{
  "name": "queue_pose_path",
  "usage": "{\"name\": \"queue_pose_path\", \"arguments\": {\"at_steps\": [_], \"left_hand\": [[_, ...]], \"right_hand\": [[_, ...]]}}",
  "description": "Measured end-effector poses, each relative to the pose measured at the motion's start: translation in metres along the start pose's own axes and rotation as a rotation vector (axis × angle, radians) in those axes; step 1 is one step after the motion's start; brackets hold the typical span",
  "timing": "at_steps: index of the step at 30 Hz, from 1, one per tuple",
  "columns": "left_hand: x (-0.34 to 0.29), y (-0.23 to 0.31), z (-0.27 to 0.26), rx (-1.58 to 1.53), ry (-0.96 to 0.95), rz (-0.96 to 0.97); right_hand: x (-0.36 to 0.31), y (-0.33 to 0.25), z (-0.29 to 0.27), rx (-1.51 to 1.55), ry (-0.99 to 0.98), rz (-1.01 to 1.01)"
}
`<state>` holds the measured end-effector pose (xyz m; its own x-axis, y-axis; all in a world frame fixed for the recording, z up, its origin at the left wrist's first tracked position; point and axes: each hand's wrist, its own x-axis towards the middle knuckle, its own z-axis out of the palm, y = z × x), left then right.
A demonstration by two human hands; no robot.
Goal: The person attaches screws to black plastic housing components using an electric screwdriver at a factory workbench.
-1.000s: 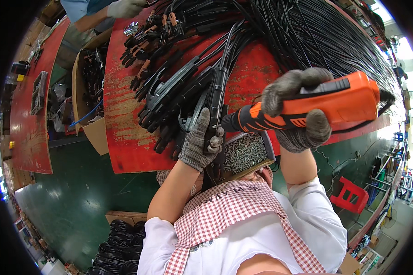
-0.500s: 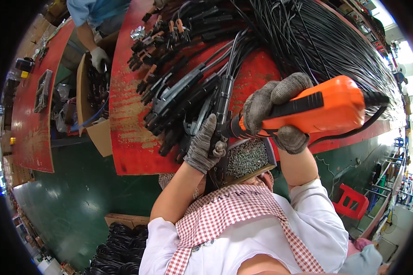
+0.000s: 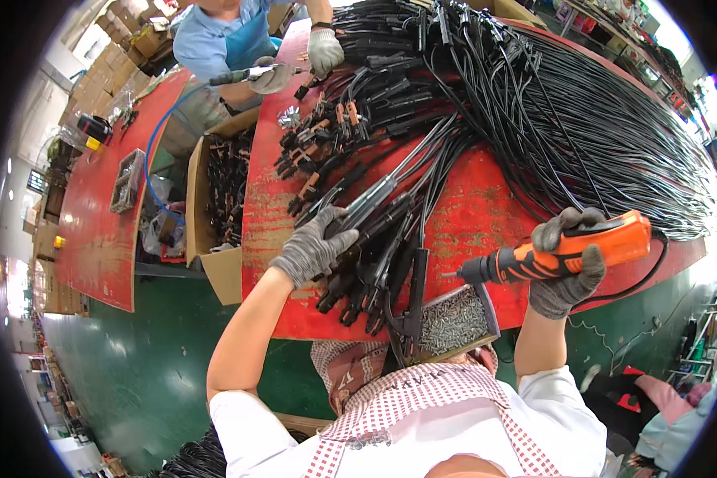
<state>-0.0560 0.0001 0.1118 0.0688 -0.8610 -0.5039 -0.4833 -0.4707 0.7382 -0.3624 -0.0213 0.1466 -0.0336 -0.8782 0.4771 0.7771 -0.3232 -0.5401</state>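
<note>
In my gloved right hand is an orange and black electric screwdriver, its bit pointing left above the red table. My gloved left hand has its thumb and fingers closed round the near end of a black cable handle in the pile. What the palm covers is hidden. Between my hands, a separate black handle on a cable lies across the table's front edge, beside an open box of small screws. Neither hand touches it.
Long black cables cover the far right of the red table. Copper-coloured clamp ends lie at its left. Across it, a co-worker's gloved hands hold a tool on a blue hose. A cardboard box of parts stands left.
My left hand has left the handle near the screws and moved left to the pile. The screwdriver has drawn back right and down, off that handle. The view has shifted; the co-worker now reaches over the table.
</note>
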Motion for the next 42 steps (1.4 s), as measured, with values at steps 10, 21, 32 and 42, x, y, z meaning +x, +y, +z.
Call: {"name": "queue_pose_path", "arguments": {"at_steps": [10, 21, 32, 42], "left_hand": [[0.116, -0.05, -0.049, 0.586, 0.607, -0.101], [0.14, -0.026, -0.091, 0.983, 0.197, 0.283], [-0.005, 0.061, 0.093, -0.779, -0.541, -0.123], [0.09, 0.099, 0.084, 0.04, 0.131, 0.383]], "right_hand": [[-0.015, 0.003, -0.022, -0.055, 0.188, 0.158], [-0.04, -0.016, -0.041, -0.129, 0.178, 0.243], [-0.035, 0.035, -0.041, -0.029, 0.03, 0.584], [-0.029, 0.023, -0.041, 0.216, -0.057, 0.554]]}}
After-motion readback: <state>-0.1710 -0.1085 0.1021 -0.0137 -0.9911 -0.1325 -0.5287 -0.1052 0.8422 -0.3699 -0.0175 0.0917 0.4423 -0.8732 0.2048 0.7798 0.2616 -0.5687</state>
